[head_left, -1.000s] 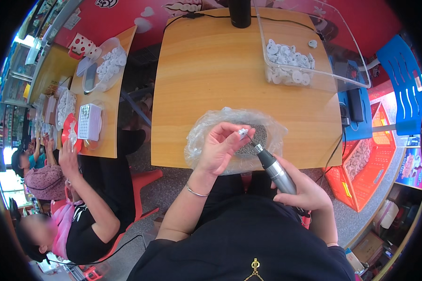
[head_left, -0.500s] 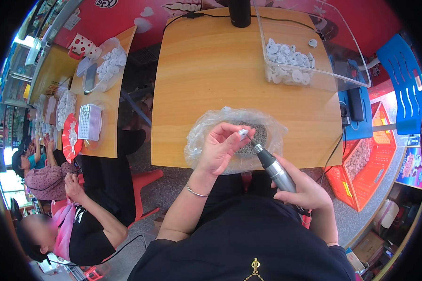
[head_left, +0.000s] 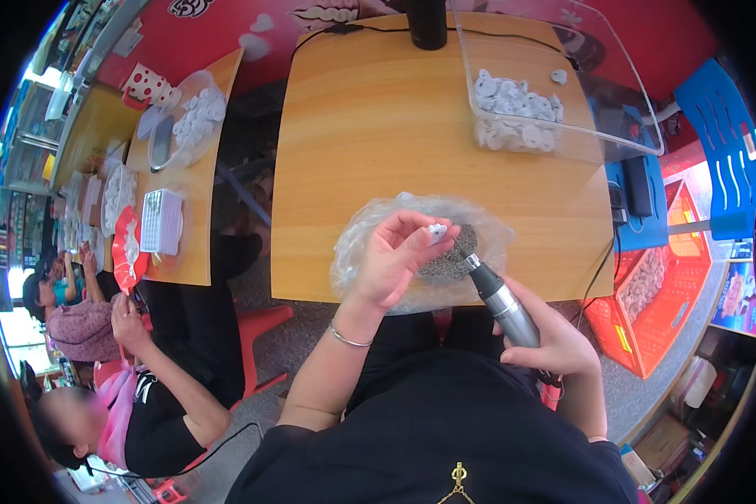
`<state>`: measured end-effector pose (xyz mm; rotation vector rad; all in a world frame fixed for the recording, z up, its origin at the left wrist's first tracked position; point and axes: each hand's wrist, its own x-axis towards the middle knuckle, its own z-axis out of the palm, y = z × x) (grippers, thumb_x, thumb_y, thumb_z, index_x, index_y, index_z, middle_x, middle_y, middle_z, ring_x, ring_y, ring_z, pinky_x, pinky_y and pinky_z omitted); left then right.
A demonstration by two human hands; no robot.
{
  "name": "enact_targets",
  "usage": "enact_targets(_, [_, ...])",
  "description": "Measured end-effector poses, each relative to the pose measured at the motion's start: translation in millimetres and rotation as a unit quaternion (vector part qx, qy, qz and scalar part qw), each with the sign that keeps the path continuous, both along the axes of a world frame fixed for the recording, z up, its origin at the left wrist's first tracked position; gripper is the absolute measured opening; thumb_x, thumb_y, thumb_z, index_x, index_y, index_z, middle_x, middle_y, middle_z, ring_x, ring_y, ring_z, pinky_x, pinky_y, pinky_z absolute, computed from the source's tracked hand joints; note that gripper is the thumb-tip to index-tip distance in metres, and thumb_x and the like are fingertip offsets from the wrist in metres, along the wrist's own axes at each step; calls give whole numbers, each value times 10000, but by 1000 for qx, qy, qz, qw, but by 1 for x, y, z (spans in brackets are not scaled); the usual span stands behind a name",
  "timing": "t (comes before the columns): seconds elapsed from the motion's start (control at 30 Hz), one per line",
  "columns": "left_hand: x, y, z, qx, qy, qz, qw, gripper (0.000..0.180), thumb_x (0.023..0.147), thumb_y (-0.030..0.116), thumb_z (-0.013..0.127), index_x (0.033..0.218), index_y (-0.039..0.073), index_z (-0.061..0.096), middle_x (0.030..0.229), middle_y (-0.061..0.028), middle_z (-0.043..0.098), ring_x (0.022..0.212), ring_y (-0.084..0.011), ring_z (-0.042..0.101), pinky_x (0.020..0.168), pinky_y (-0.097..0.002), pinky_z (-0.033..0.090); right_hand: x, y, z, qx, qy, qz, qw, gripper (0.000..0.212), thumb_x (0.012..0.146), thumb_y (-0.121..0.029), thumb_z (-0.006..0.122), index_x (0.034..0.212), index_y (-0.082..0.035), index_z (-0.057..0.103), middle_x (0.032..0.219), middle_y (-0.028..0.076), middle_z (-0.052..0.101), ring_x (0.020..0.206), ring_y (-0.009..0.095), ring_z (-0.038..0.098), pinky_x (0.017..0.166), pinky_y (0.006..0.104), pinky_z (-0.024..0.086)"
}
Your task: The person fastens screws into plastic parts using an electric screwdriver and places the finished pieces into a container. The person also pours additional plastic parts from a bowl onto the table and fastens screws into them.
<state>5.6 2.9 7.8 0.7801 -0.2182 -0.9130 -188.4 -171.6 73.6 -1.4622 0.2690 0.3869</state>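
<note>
Between the thumb and fingers of my left hand [head_left: 388, 262] is a small white plastic part [head_left: 436, 232]. My right hand [head_left: 560, 340] is wrapped around a silver-and-black electric screwdriver [head_left: 511, 316], its tip pointing up and left toward the part but apart from it. Below both hands, at the table's near edge, lies an opened clear plastic bag [head_left: 353, 267] with a heap of tiny grey metal pieces [head_left: 447, 265], which look like screws. My left fingers hide some of the heap.
A clear bin [head_left: 596, 133] of white plastic parts [head_left: 517, 118] stands at the table's far right. A black cylinder [head_left: 428, 23] and cable are at the back. At right is an orange crate [head_left: 647, 311]. A seated person [head_left: 155, 403] is at a side table [head_left: 195, 189] on the left.
The screwdriver in my right hand has drawn back from the white part, down and to the right. My left hand has barely moved. The person at left has raised a hand to the red dish.
</note>
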Motion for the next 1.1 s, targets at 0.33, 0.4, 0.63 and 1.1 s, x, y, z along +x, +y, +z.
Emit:
enact_targets(0.33, [52,-95,72,84,-446,71,888,168,853,137,703,951,15,641,854,-43,653,789,-99,596,693,-230,474,-7,-4,-2,51,8,-86,995,910,771,-145,763,1485,-50,209,1004,99,548,754,116,578,622,230,480])
enact_targets(0.4, [68,-136,80,82,-572,119,808,180,829,162,713,916,16,652,816,-75,642,749,-175,606,672,-273,474,-10,-5,-5,40,10,-81,996,902,775,-149,758,1485,-54,209,1008,104,545,753,119,577,627,233,484])
enact_targets(0.63, [82,-127,64,125,-671,264,682,117,842,109,660,889,2,650,829,-121,642,767,-253,622,684,-338,491,-18,-6,-7,29,15,-102,994,899,772,-133,748,1486,-59,208,1012,108,544,761,123,580,629,243,493])
enact_targets(1.1, [67,-10,-22,453,-621,-3,640,293,708,226,769,914,60,641,902,-128,603,848,-319,601,701,-409,498,-7,-2,-3,10,49,-58,997,845,788,-126,719,1479,-63,235,1166,132,534,922,182,581,758,321,509])
